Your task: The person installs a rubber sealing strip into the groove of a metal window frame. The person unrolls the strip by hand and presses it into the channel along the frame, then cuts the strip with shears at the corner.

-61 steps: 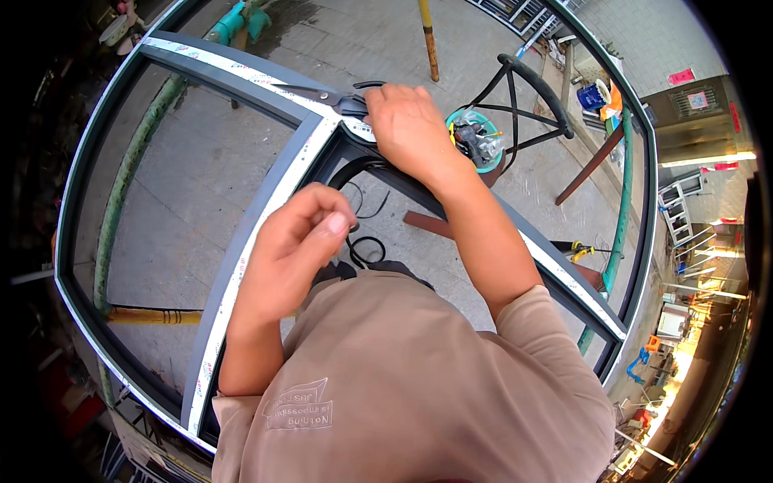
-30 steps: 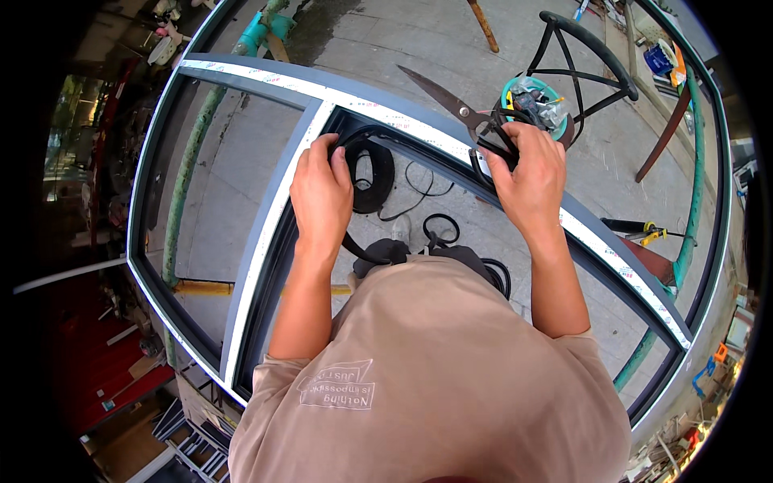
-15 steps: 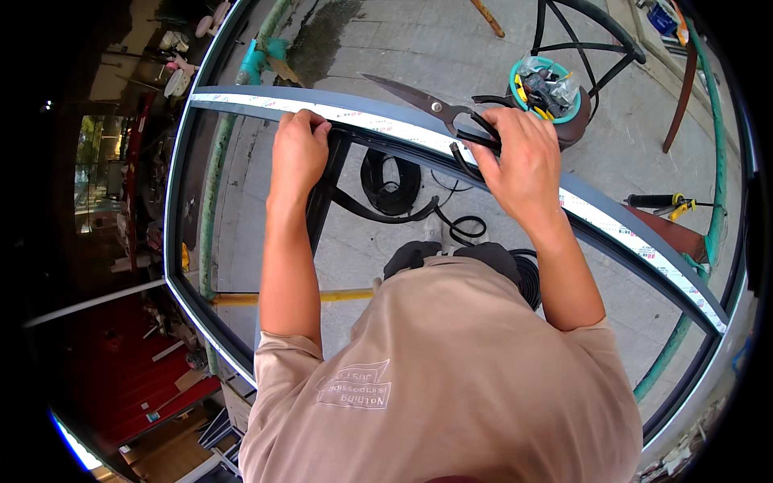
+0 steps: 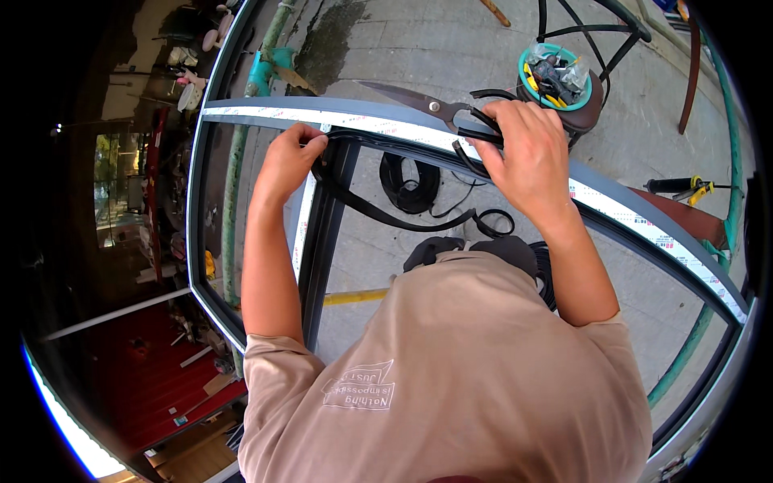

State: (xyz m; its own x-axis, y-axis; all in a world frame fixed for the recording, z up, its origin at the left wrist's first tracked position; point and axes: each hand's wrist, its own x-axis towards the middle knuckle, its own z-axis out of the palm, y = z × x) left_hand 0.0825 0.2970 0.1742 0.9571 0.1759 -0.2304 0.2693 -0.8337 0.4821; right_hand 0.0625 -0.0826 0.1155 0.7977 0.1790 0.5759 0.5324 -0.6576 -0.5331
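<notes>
My right hand (image 4: pixel 527 153) is wrapped round the black handles of large metal shears (image 4: pixel 409 98). Their blades point left above the far bar of a grey window frame (image 4: pixel 366 121), whose face carries white printed film. At the corner where an upright bar meets that far bar, my left hand (image 4: pixel 282 165) pinches a black rubber strip (image 4: pixel 378 219). From these fingers the strip sags to the right inside the frame, toward a small loop near my knees. The exact end between the fingertips is hidden.
A coil of black strip (image 4: pixel 410 183) lies on the paving beyond my knees. At the far right, a turquoise bowl (image 4: pixel 555 76) of small parts sits on a stool (image 4: pixel 594 109). A tool with a yellow trigger (image 4: pixel 684 187) rests by green pipes. Dark shelving and clutter line the left.
My left hand has drawn back from the far bar and tilted left, and the strip now hangs from its fingers. The right hand keeps the shears in nearly the same place.
</notes>
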